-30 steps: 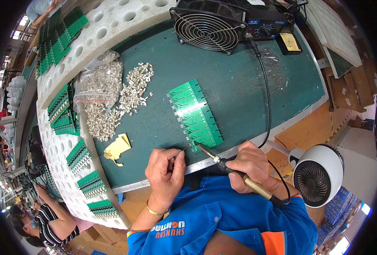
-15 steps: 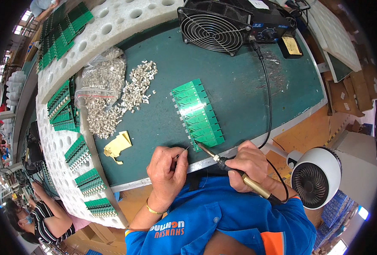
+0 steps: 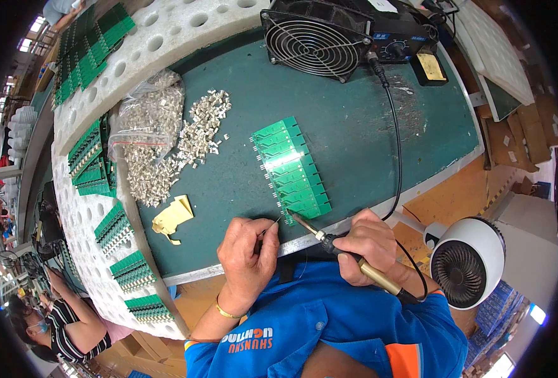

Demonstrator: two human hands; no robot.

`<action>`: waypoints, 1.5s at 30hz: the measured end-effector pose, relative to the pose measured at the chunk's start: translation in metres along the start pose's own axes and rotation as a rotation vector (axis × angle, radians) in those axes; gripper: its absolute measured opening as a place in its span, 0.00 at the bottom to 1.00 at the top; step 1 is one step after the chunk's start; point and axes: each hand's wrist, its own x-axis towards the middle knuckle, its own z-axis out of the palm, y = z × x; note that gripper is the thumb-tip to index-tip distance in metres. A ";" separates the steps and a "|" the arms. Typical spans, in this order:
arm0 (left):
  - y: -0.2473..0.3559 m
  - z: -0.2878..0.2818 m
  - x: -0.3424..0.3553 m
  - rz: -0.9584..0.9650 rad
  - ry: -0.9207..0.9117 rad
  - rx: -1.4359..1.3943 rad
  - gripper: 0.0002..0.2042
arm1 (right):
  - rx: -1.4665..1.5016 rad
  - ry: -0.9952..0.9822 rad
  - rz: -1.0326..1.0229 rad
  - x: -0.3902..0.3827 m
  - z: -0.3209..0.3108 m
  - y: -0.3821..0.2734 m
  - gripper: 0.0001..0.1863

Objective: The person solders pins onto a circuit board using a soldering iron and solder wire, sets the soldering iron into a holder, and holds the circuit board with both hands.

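Note:
A green circuit board panel [image 3: 290,167] lies on the dark green work mat, a row of small metal parts along its left edge. My right hand [image 3: 368,241] is closed around a soldering iron [image 3: 321,237], whose tip meets the lower left corner of the panel. Close by, my left hand [image 3: 249,248] pinches a thin strand of solder wire [image 3: 274,224], its end at the same corner near the iron's tip. Past the left hand lies a crumpled piece of yellow paper [image 3: 173,217].
Small metal connectors [image 3: 204,120] are heaped beside an opened plastic bag [image 3: 153,113]. White foam trays [image 3: 80,217] hold green boards. A black fan [image 3: 313,44], a soldering station [image 3: 397,47] and a sponge holder [image 3: 430,68] stand at the back. A white fan [image 3: 469,261] is at right; a person [image 3: 71,315] sits left.
The soldering iron's tip has shifted very slightly downward along the panel's left corner. Both hands otherwise keep nearly the same place.

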 end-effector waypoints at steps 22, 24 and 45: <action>0.000 0.000 0.000 0.030 -0.020 -0.008 0.05 | -0.018 -0.024 -0.040 -0.002 0.000 -0.002 0.10; -0.001 -0.001 0.000 0.029 -0.023 -0.009 0.05 | -0.025 -0.023 -0.037 -0.001 0.001 -0.003 0.10; -0.002 0.000 -0.001 0.039 -0.018 -0.029 0.05 | -0.053 -0.015 -0.045 -0.007 0.004 -0.007 0.12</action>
